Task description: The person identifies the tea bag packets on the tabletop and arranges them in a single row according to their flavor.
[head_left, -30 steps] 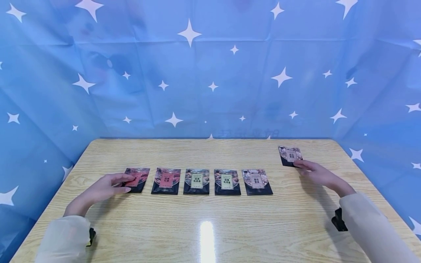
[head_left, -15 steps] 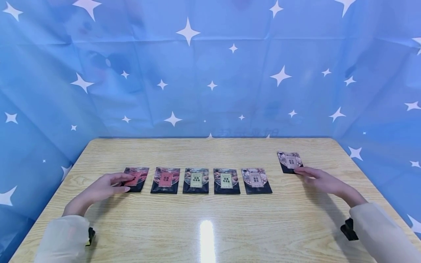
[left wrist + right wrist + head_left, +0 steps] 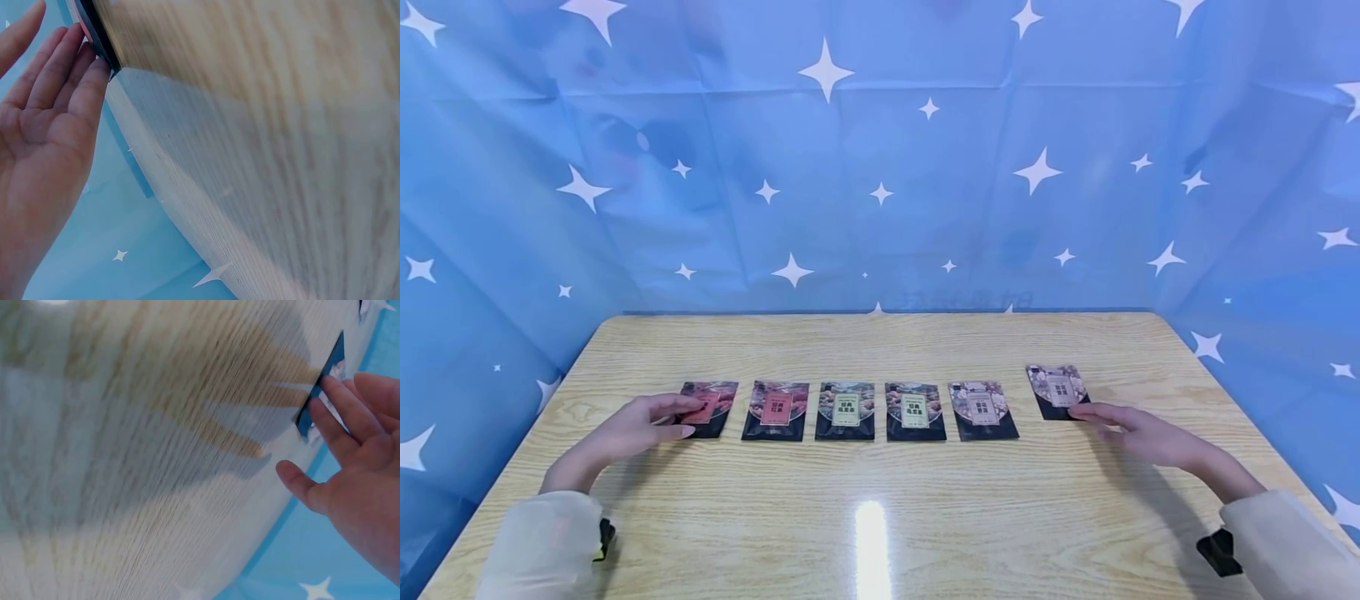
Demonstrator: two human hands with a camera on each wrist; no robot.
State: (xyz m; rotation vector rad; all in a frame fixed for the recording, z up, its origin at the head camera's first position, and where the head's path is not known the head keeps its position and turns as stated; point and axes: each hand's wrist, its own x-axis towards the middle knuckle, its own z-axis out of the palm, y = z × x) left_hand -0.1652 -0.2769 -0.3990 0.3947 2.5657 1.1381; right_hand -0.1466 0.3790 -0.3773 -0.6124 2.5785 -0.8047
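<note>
Six flat sachets, printed like tea packets, lie in a row in the head view. My left hand (image 3: 632, 432) rests its extended fingertips on the leftmost red sachet (image 3: 721, 402), partly covering it. At the right end, my right hand (image 3: 1153, 433) touches the lower right corner of a pale floral sachet (image 3: 1055, 390) with nearly straight fingers. That sachet sits slightly farther back than its neighbour, another floral sachet (image 3: 983, 411). In the right wrist view, two fingertips press on the dark edge of the sachet (image 3: 305, 422), with the little finger off it.
Between the hands also lie a second red sachet (image 3: 776, 411) and two green-labelled sachets, one left (image 3: 845, 411) and one right (image 3: 916, 412). The wooden table (image 3: 737, 517) ends at a blue curtain (image 3: 880, 233) with white stars. Dark devices sit at both wrists.
My right hand has slid the floral sachet toward the front of the table, bringing it close to level with the row. My left hand stays on the leftmost red sachet.
</note>
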